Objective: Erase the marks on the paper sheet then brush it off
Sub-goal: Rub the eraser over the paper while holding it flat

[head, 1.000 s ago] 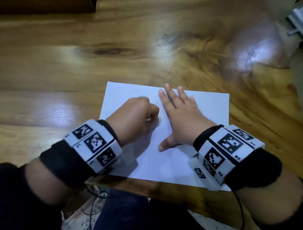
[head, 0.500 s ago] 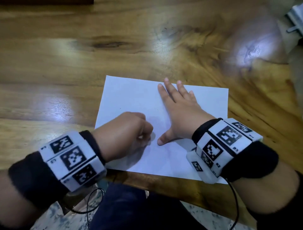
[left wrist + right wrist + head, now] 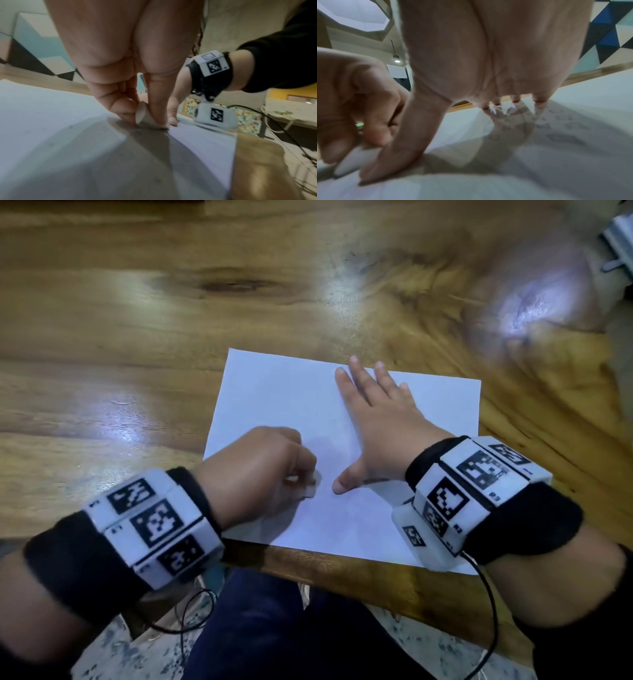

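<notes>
While the right hand lies flat with fingers straight and slightly fanned on the paper sheet, thumb stuck out toward the near edge, the left hand is curled into a loose fist, pinching a small white eraser between thumb and fingertips. Eraser tip touches the sheet just beside the right thumb; left wrist view shows the two almost meeting. Sheet lies on the wooden table, long axis running left to right across the body, near edge at the table's edge by the person's lap. Left hand sits over the near-left part of the sheet; right hand pins the middle-right part. Sheet looks white and nearly blank from the head view. Right wrist view shows faint grey pencil marks on the paper beyond the right palm, blurred, unreadable. Judgement: remaining marks lie to the right of the eraser, under or beside the pinning hand, so the next rubbing likely needs the eraser carried rightward and the right hand shifted. Thin sheet could crease if left unpinned. Brushing not yet done
</notes>
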